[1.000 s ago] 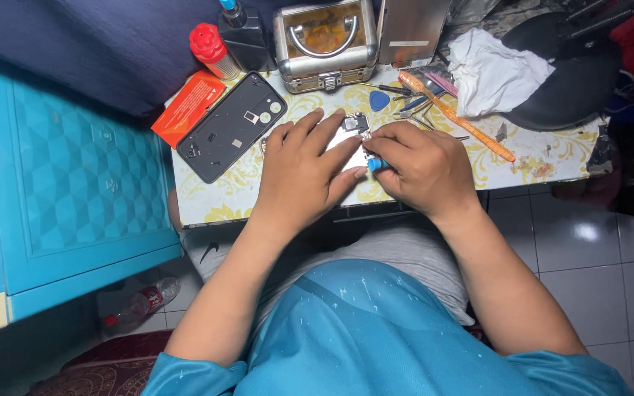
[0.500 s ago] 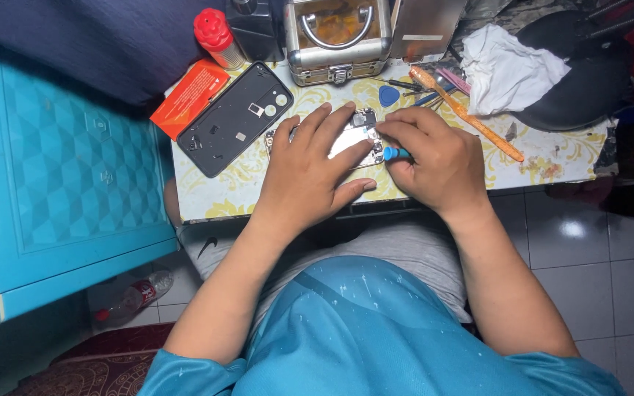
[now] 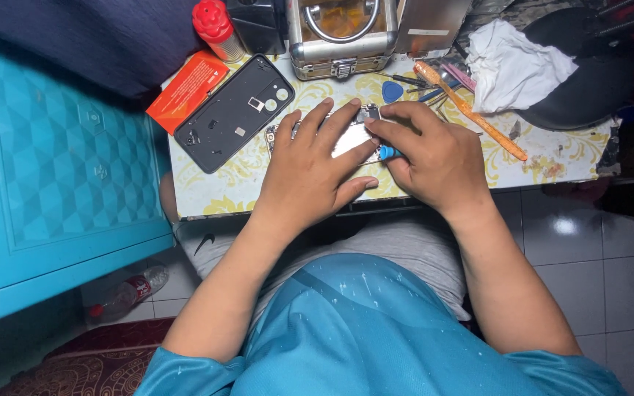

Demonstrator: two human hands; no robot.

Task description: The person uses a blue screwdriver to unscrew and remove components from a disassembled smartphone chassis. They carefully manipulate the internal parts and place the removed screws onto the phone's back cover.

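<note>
An opened phone body (image 3: 352, 136), silvery inside, lies on the small yellow-patterned table (image 3: 207, 192). My left hand (image 3: 310, 165) lies flat over it, fingers spread, pressing it down. My right hand (image 3: 434, 158) is closed on a small blue-handled tool (image 3: 388, 152), its tip at the phone's right end under my fingertips. The black back cover (image 3: 232, 111) of the phone lies apart to the left, inner side up.
An orange flat box (image 3: 186, 89), a red-capped bottle (image 3: 216, 28), a metal case (image 3: 340, 33), a blue pick (image 3: 392, 91), an orange-handled tool (image 3: 471, 111), a white cloth (image 3: 511, 62) and a black cap (image 3: 588, 81) crowd the table. A turquoise cabinet (image 3: 60, 169) stands left.
The view has shifted slightly. Both hands stay on the phone; my right fingers have moved a little along its right end with the blue tool.
</note>
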